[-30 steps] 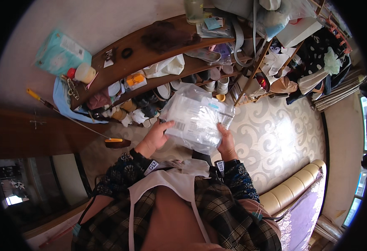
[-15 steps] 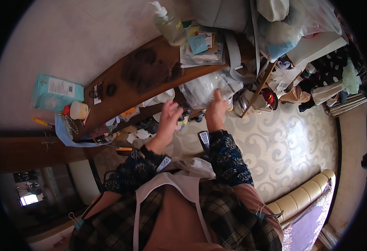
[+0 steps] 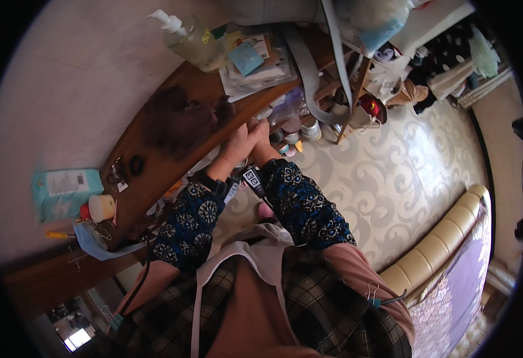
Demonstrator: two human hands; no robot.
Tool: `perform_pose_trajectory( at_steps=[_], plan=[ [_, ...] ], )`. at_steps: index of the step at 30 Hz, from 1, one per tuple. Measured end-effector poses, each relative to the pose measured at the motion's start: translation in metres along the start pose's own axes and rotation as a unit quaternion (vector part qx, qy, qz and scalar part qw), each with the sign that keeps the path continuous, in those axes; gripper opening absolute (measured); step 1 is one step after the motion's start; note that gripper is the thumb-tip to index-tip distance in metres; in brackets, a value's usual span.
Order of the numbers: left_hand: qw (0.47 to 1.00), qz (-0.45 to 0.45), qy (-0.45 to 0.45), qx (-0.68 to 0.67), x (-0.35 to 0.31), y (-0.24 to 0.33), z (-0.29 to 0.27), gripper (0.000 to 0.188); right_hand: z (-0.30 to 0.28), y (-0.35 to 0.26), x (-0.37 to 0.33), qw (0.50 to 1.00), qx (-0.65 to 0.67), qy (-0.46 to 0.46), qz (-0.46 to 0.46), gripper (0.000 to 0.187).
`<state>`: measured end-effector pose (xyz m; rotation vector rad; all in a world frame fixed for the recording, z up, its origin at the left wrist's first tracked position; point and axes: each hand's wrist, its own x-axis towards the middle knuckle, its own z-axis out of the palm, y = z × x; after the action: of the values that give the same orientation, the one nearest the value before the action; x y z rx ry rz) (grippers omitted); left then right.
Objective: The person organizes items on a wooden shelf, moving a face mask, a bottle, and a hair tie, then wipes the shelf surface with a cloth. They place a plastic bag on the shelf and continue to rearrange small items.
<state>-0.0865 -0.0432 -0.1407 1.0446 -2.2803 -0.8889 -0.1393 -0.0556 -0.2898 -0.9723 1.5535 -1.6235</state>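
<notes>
My left hand (image 3: 234,149) and my right hand (image 3: 262,144) are close together at the front edge of the brown wooden shelf top (image 3: 246,113). Both reach toward the level below it, and their fingers are mostly hidden by each other and by the shelf edge. What they hold, if anything, cannot be made out. Just right of them, clear plastic packaging (image 3: 288,107) with a purple tint lies on the lower level. Several round jars or cans (image 3: 311,130) stand below it. On the shelf top, a dark brown cloth (image 3: 181,119) lies crumpled.
A pump bottle (image 3: 193,45) and flat packets (image 3: 258,65) stand on the shelf top, with a grey bag strap (image 3: 312,83) hanging over its edge. At the left are a turquoise pack (image 3: 65,194) and a small jar (image 3: 102,208). A padded headboard (image 3: 437,235) stands lower right.
My hands have come together and moved left to the shelf edge. The clear plastic bag that my right hand was on is no longer in it. The view has shifted and turned.
</notes>
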Motion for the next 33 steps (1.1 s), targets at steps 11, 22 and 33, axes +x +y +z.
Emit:
perform_pose_trajectory(
  at_steps=[11,22,33],
  plan=[
    [0.988,-0.1,-0.065,-0.096,0.056,-0.08,0.014,0.045,-0.033,-0.078,-0.02,0.999,0.019,-0.041,-0.005,0.036],
    [0.958,-0.034,0.126,0.254,0.042,-0.058,-0.011,0.053,-0.08,-0.089,0.046,0.927,-0.367,0.077,-0.028,0.033],
    [0.97,-0.063,0.123,0.202,0.041,-0.049,-0.02,0.065,-0.083,-0.12,0.046,0.957,-0.271,-0.001,0.101,0.038]
  ],
)
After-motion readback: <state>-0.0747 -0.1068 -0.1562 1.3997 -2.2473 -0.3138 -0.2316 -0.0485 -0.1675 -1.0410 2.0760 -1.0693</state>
